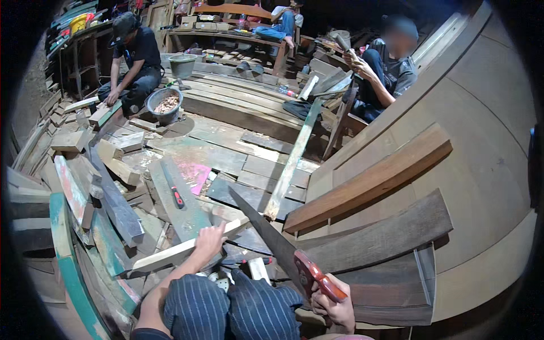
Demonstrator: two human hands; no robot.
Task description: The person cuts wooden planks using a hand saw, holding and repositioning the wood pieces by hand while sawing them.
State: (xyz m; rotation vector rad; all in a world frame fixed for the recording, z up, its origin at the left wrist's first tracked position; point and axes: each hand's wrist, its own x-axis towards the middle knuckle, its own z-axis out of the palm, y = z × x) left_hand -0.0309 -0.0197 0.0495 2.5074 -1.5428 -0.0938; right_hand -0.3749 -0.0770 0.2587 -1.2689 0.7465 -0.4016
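A pale wood strip (187,245) is pinned under the left hand (208,240); a handsaw (280,245) is held to its right by the right hand (334,306); a chisel (173,187) lies behind, on a plank (190,218).

The right hand (334,306) wraps the red saw handle (317,279), so the grip's inner side is hidden, and the wrist runs off the lower edge. The left hand (208,238) covers part of the pale wooden strip (187,246). The saw blade (266,229) hides where its teeth meet the strip. The striped knees (232,309) mask the boards beneath. The contents of the grey basin (165,103) are too small to identify.
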